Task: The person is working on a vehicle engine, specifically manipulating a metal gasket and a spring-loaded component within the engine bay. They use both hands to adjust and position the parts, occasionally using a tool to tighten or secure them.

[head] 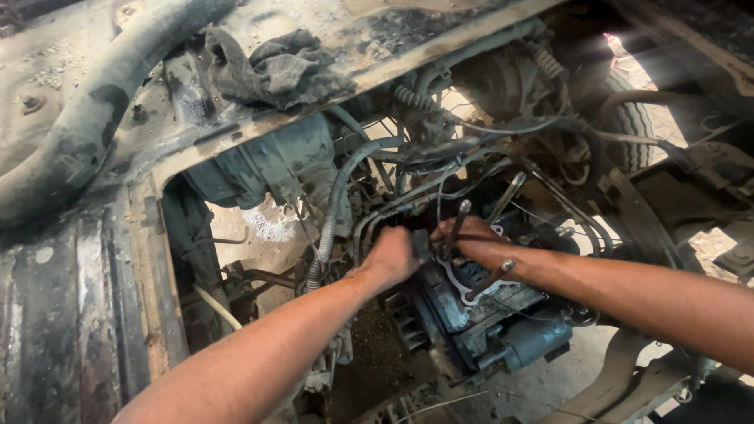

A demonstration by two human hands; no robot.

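- Two bare hands meet low in the engine bay, on top of the engine point(479, 302), between its upright studs.
- Left hand point(395, 255) is clenched, knuckles up, pressing at the top edge of the engine; something dark shows at its fingertips, but I cannot tell what it grips.
- Right hand point(463, 235) lies just beside it, fingers curled around the base of a stud point(455, 228); whether it grips the stud itself or a part beneath is hidden.
- A second stud point(493, 276) leans out below the right wrist, and a third, brighter stud or rod point(506, 196) rises behind the hands.
- A pale gasket point(463, 289) lies flat on the engine face around the studs, partly under the right forearm.
- Judging by looks, the engine is heavy, rigid metal, greasy and likely slippery; the studs give the firmest hold, while the gasket seems thin and easy to tear, best lifted by its edges.
- A corrugated hose point(330, 228) runs down just left of the left hand, among cables and tubes.
- Farther up, a grey rag point(275, 67) sits on the grimy body panel point(94, 314), beside a thick hose point(86, 118).
- A tyre point(628, 118) shows beyond the engine, at upper right.
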